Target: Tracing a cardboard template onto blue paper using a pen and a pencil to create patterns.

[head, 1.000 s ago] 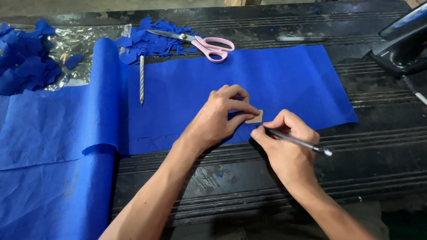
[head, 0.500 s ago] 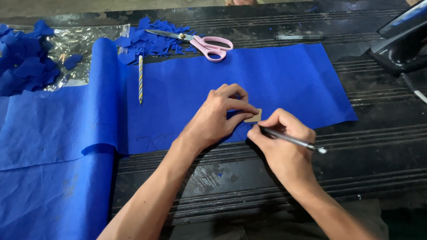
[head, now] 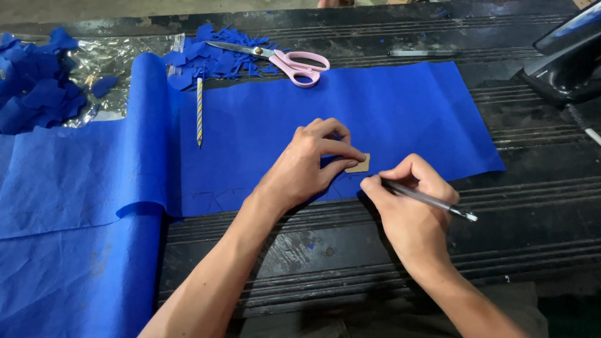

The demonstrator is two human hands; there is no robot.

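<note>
Your left hand (head: 307,164) pins a small tan template (head: 359,164) flat on the blue sheet (head: 400,106), fingertips pressed on it near the sheet's front edge. Your right hand (head: 410,200) is closed around a pen (head: 429,199), tip down at the template's lower edge, so a tracing looks to be under way. Faint pen outlines show on the sheet to the left of your hands, which suggests some shapes are already drawn. The wide bare stretch of sheet to the right and behind is unmarked. None of the outlines here is cut out yet. Scissors (head: 282,59) lie well apart at the back among blue scraps (head: 206,62), with a striped pencil (head: 200,109) beside them.
</note>
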